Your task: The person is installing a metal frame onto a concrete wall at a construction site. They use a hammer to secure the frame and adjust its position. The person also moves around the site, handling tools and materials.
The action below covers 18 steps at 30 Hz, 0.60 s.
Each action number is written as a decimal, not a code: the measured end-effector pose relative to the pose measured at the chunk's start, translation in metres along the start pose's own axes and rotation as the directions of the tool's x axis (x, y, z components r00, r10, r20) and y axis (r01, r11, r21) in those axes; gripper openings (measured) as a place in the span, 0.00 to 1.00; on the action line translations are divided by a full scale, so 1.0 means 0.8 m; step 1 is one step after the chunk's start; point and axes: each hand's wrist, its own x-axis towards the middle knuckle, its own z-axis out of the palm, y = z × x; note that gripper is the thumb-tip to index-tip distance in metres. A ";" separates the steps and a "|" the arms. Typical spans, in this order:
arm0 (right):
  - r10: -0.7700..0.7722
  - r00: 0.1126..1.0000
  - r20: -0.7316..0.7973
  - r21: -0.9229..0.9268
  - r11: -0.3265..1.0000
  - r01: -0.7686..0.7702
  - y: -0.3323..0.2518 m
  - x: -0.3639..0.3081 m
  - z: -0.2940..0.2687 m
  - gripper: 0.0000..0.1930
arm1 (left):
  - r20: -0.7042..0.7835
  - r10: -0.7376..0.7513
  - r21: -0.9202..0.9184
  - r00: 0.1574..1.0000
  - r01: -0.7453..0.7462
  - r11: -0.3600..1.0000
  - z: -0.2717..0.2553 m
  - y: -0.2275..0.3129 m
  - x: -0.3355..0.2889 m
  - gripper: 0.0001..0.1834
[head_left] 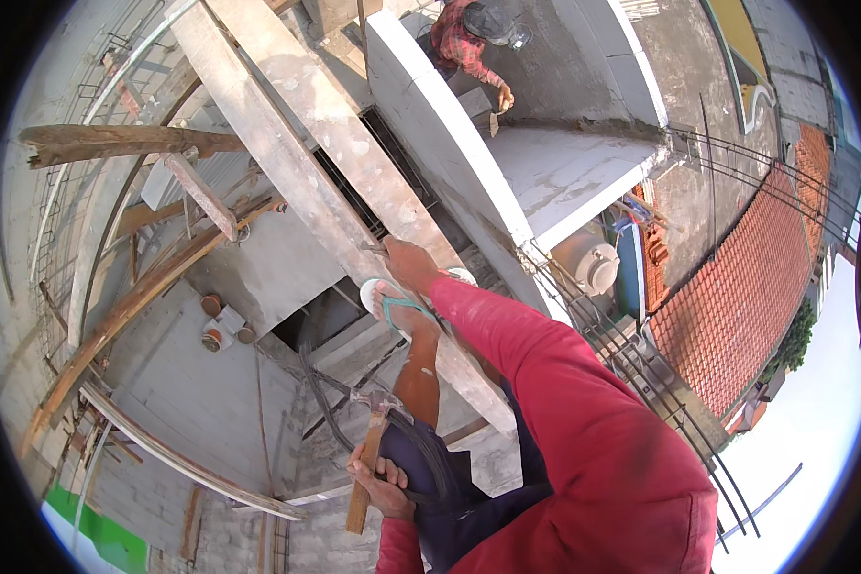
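My left hand (385,488) is wrapped around the wooden handle of a claw hammer (368,448), whose metal head points up beside my bent knee. My right hand (413,265) reaches forward to the edge of a pale, stained wooden plank (287,163), its fingers closed. Something small and thin seems to stick out at its fingertips, too small to name. Just below that hand, my foot in a white sandal with green straps (399,304) rests on the plank. A dark hose or cable (330,402) loops around my knee.
A second plank (344,124) runs alongside, with a gap between them. Beyond a white block wall (450,124), a co-worker in a red checked shirt (464,48) holds a tool. Rebar rods (641,368) stick out at right; wooden poles (143,297) stand left. A dark opening (320,311) lies below.
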 end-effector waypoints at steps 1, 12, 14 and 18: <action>0.011 0.998 -0.064 0.072 0.997 -0.007 0.007 -0.032 -0.014 0.12 | 0.005 -0.016 0.001 1.000 0.016 1.000 0.002 0.000 0.000 0.27; 0.348 0.930 -0.122 0.261 0.915 -0.308 0.007 -0.324 -0.176 0.16 | 0.027 -0.044 -0.101 0.999 0.047 0.994 -0.002 0.019 -0.032 0.22; 0.327 0.927 -0.185 0.241 0.929 -0.280 0.001 -0.363 -0.198 0.15 | 0.004 -0.032 -0.140 0.999 0.032 0.990 -0.007 0.040 -0.052 0.22; 0.277 0.937 -0.211 0.208 0.950 -0.234 -0.016 -0.414 -0.244 0.16 | 0.025 0.007 -0.188 1.000 -0.002 0.982 -0.020 0.095 -0.092 0.22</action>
